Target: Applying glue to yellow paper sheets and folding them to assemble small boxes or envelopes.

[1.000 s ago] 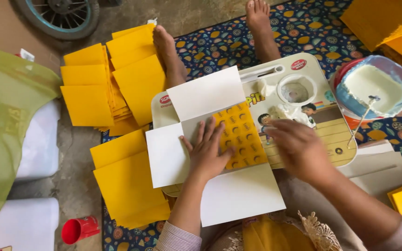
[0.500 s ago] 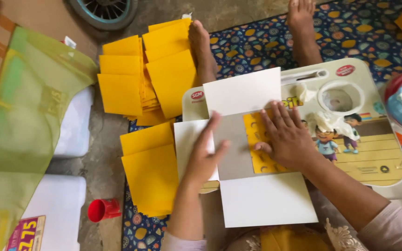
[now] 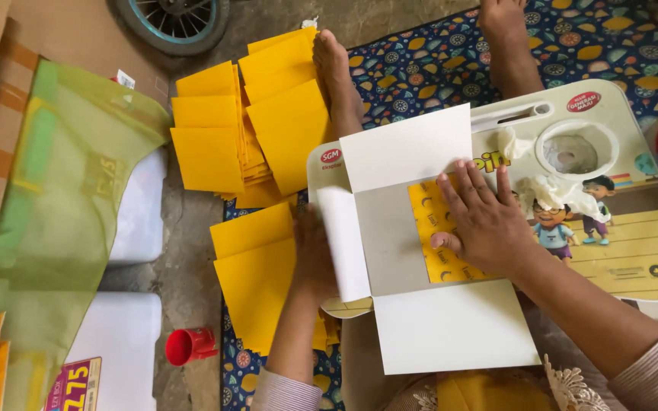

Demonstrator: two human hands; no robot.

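Cardboard box blank (image 3: 397,243), white and grey with a yellow printed panel, lies unfolded on a cream lap table (image 3: 641,259), directly under both hands. The right hand (image 3: 485,224) rests flat on the yellow panel, fingers spread and open — it presses, it does not grip. The left hand (image 3: 315,255) is behind the left flap, which stands raised; its fingers are mostly hidden, so I cannot tell how it holds the flap. Yellow sheets (image 3: 257,278) lie just beside the left hand, and a bigger yellow stack (image 3: 249,129) is further away — near a bare foot (image 3: 336,72). A red cap (image 3: 188,346) lies on the floor.
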